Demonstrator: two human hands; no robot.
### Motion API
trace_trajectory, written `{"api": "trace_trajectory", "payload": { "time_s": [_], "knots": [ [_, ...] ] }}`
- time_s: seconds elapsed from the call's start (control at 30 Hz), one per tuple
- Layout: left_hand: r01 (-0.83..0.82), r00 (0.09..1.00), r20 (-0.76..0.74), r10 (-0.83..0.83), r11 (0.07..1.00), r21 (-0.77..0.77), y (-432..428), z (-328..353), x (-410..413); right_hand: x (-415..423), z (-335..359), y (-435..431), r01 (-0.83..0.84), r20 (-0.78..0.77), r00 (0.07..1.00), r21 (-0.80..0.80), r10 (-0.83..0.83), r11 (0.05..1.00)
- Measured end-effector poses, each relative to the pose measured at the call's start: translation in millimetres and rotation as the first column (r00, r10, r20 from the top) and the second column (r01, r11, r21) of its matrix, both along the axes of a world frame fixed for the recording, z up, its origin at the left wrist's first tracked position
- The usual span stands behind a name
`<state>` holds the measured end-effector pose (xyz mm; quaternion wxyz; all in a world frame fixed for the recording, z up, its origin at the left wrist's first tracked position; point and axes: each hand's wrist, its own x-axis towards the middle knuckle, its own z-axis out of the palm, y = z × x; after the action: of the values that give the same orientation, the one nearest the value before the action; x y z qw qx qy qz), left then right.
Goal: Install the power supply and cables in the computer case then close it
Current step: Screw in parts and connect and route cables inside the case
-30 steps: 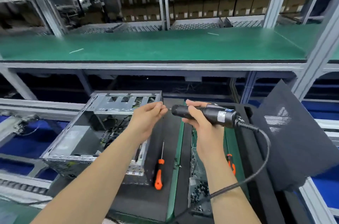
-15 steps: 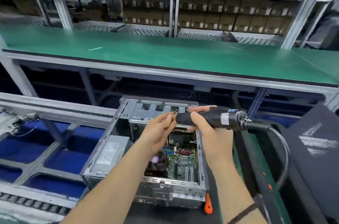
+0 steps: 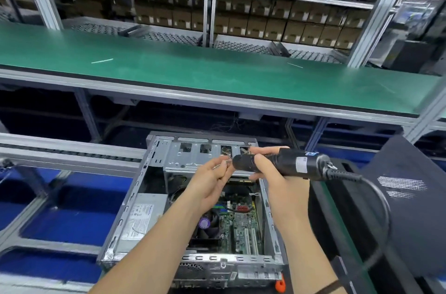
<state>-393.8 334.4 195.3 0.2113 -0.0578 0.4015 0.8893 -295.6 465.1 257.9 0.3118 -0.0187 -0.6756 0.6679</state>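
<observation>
right grip (image 3: 277, 180): curled round black corded electric screwdriver (image 3: 293, 164)
left grip (image 3: 210, 181): pinching its tip
underneath: open grey metal computer case (image 3: 125, 209)

Computer case (image 3: 135, 199) on black mat (image 3: 298, 285)

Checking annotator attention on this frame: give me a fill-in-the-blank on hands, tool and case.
The right hand grips the electric screwdriver, coloured ____.
The left hand pinches at the screwdriver's ____.
The computer case lies ____, its circuit board showing.
The power supply sits in the case's ____ half.
Missing: black; tip; open; left.
</observation>
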Motion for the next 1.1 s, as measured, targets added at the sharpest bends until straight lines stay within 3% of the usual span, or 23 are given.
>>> {"api": "trace_trajectory", "payload": {
  "time_s": [0.17,0.33,0.53,0.67,0.83,0.97,1.1],
  "knots": [
    [-0.042,0.994,-0.101,0.035,0.997,-0.069,-1,-2,-2,-5,-2,9,-0.02,0.037,0.999,0.044,0.018,0.999],
    [-0.06,0.97,-0.242,-0.003,0.966,-0.252,-1,-6,-5,-10,0,12,-0.059,0.035,0.998,0.09,0.056,0.994],
    [-0.053,0.952,-0.295,-0.086,0.9,-0.433,1,-6,-18,-28,9,22,-0.145,0.118,0.986,0.281,0.115,0.949],
    [-0.071,0.925,-0.349,-0.15,0.834,-0.547,-4,-6,-36,-58,16,21,-0.12,0.178,0.98,0.181,0.088,0.976],
    [-0.302,0.823,-0.494,-0.279,0.522,-0.798,-7,-2,-60,-100,27,16,-0.102,0.183,0.981,0.177,0.069,0.979],
    [-0.349,0.743,-0.466,-0.48,0.317,-0.882,-10,-8,-72,-128,25,13,-0.112,0.207,0.976,0.204,0.069,0.972],
    [-0.361,0.738,-0.435,-0.516,0.242,-0.901,-12,-14,-74,-146,20,10,-0.114,0.248,0.967,0.234,0.054,0.965]
  ]
}}
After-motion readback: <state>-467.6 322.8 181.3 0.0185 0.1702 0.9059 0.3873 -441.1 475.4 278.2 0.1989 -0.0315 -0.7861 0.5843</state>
